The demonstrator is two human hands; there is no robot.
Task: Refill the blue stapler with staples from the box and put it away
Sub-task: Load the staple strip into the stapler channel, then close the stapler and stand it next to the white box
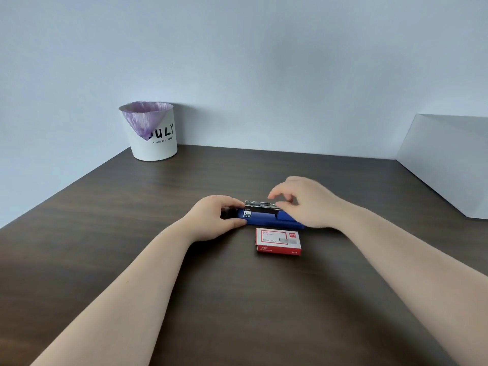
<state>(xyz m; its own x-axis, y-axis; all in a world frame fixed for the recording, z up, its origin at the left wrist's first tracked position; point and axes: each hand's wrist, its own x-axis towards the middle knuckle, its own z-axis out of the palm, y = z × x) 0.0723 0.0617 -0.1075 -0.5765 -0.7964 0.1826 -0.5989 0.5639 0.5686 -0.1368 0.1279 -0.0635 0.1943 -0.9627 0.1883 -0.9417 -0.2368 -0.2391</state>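
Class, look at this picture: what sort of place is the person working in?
Probably a home or office desk: a dark wooden tabletop against a plain wall, a small lined wastebasket, and a stapler with its box of staples.

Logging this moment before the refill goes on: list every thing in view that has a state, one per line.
Blue stapler: on the table, metal staple rail exposed.
Staple box: closed, flat, just in front of the stapler.
Left hand: gripping the stapler's end.
Right hand: fingers over the rail, grip unclear.
White bin: upright, purple liner inside.
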